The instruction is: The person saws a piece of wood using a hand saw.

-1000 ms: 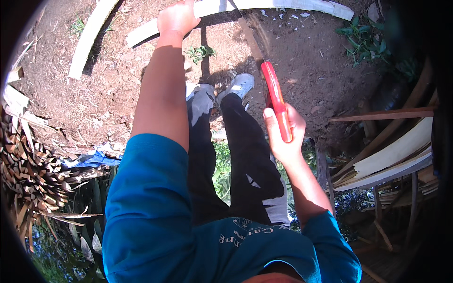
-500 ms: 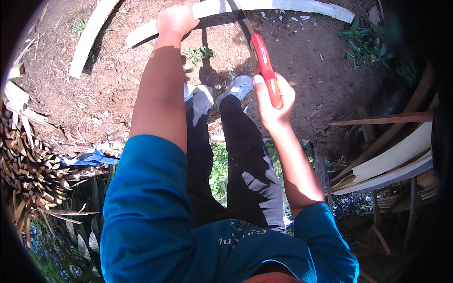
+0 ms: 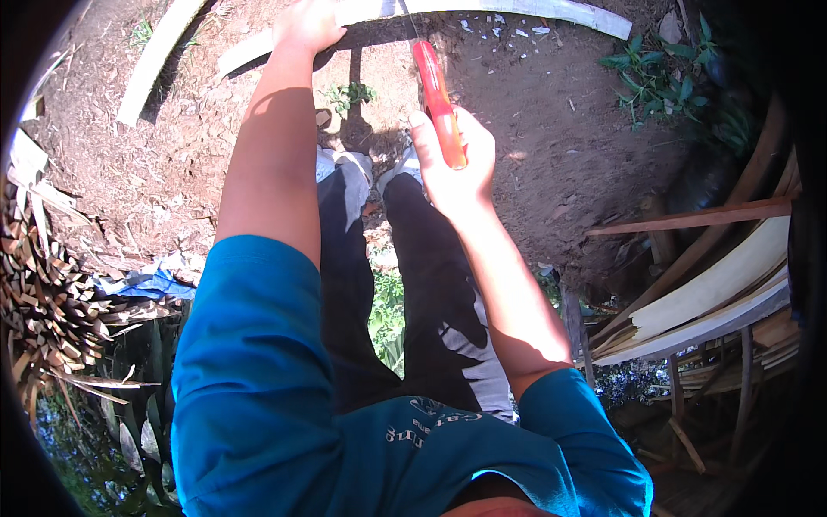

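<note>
A long pale wooden strip (image 3: 560, 10) arcs across the ground at the top edge. My left hand (image 3: 307, 28) grips or presses its left part; the fingertips are partly hidden. My right hand (image 3: 461, 159) is closed around the red handle of a handsaw (image 3: 437, 90). Seen nearly edge-on, the thin saw blade runs up to the strip, right of my left hand, and meets it near the upper border. Its far end is out of view.
Another pale strip (image 3: 159, 60) lies at upper left. Stacked cut wood pieces (image 3: 47, 293) and a blue sheet (image 3: 155, 283) are at left. Long boards (image 3: 706, 302) rest on a rack at right. Small white chips (image 3: 521, 33) and a green plant (image 3: 659, 82) lie beyond my feet.
The whole view has shifted, moving things slightly left and up. The saw has gone farther forward toward the strip, and its blade now shows narrower. My left hand stays at the strip.
</note>
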Available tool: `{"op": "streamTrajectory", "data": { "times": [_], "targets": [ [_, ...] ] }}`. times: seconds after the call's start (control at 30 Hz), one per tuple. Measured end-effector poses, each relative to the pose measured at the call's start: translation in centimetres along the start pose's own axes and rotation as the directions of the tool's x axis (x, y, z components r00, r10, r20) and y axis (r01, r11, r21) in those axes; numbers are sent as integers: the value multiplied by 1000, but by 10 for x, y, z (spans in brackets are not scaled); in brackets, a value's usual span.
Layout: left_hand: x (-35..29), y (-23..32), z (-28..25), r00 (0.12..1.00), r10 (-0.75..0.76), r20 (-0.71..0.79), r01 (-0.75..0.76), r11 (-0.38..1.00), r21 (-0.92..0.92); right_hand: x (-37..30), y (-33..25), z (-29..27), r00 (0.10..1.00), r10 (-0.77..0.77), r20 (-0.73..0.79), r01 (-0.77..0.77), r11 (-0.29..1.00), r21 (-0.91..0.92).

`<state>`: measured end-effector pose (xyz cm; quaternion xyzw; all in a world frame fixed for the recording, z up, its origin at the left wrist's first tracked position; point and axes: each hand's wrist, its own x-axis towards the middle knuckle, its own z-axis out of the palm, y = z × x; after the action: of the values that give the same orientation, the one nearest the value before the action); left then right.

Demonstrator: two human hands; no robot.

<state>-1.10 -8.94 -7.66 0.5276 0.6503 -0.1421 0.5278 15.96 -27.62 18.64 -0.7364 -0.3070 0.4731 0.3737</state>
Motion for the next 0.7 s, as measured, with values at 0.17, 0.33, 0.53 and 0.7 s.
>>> {"op": "streamTrajectory", "data": {
  "times": [0.17,0.33,0.53,0.7],
  "targets": [
    [-30,32,-22,856,481,-188,-160,593,789,-3,12,-3,999,30,-18,-31,999,-43],
    [-76,60,-29,985,175,-5,-130,745,654,5,-9,-30,995,76,57,-71,995,-73],
    [-71,37,-55,926,302,227,-377,757,533,12,-63,-63,976,125,179,-140,988,71],
    [-96,62,-105,908,264,325,-412,706,576,23,-109,-95,962,165,217,-192,975,109]
  ]
}}
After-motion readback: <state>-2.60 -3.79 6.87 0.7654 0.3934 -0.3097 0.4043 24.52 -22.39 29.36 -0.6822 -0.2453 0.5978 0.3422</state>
